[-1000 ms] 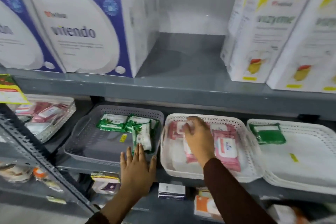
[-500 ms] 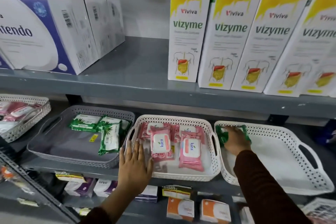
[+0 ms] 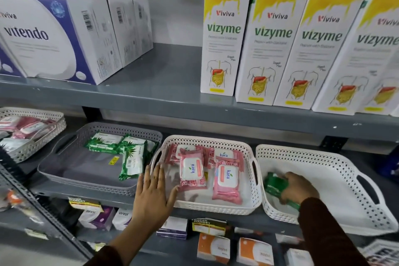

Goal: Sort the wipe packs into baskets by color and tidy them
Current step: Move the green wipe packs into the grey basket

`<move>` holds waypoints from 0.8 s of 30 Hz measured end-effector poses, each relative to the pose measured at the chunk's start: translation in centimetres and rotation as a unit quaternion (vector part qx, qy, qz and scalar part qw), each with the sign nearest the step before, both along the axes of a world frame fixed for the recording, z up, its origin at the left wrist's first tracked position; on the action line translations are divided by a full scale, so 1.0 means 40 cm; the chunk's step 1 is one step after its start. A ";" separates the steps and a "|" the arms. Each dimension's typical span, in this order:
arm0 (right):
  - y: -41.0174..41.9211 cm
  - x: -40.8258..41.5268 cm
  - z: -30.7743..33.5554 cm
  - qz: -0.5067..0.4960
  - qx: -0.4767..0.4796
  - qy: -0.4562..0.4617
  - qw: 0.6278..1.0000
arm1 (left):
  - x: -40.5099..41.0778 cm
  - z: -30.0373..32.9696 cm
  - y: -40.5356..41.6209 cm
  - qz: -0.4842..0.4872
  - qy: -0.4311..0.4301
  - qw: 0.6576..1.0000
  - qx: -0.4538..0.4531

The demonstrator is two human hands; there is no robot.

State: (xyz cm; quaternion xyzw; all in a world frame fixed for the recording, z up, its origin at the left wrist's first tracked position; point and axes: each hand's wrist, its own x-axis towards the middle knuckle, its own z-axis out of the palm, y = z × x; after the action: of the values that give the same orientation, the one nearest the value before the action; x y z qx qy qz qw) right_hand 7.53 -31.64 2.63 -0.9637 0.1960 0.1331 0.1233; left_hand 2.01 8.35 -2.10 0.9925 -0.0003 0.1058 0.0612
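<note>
While the right hand (image 3: 299,188) closes its fingers around a crumpled dark green wipe pack (image 3: 275,184) at the near-left corner of the white perforated plastic basket (image 3: 336,181) on the right, the left hand (image 3: 152,192) lies flat, fingers spread slightly apart, on the rim where the grey perforated basket (image 3: 64,176) meets the middle white basket (image 3: 244,196) of pink wipe packs (image 3: 226,179). I judge the step to be moving this stray green pack over to the grey basket, where three green-and-white leaf-printed packs (image 3: 121,147) already lie. Lifting it clear of the basket wall before swinging left should spare the pink ones a knock. How firm the grip is I cannot quite tell, since the hand hides much of the pack. Laying it flat beside its fellows, label up, would suit tidiness.
</note>
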 end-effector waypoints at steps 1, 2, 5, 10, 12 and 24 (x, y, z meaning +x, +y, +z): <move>-0.005 -0.012 0.003 -0.025 0.036 -0.024 0.999 | -0.005 0.002 0.012 0.000 -0.004 1.000 -0.005; 0.000 -0.025 0.009 -0.057 0.064 -0.058 0.995 | -0.008 0.002 0.032 0.002 -0.003 1.000 -0.011; 0.038 -0.058 0.057 -0.149 0.123 -0.189 0.963 | -0.013 0.008 0.105 0.009 0.004 1.000 -0.021; 0.265 -0.068 0.183 -0.132 0.353 -0.298 0.877 | -0.031 0.010 0.281 0.036 0.000 0.999 -0.039; 0.393 -0.044 0.199 -0.135 0.524 -0.216 0.813 | -0.037 0.013 0.352 0.043 0.004 0.998 -0.038; 1.130 0.129 0.074 0.026 0.620 0.176 0.764 | -0.072 0.030 0.579 0.026 0.015 0.999 -0.035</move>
State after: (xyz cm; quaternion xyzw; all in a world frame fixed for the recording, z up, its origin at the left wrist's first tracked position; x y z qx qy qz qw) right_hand 12.69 13.56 5.60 -0.6417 0.0637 0.3965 0.6534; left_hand -0.88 31.53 -0.88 0.9908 0.0299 0.0927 0.0936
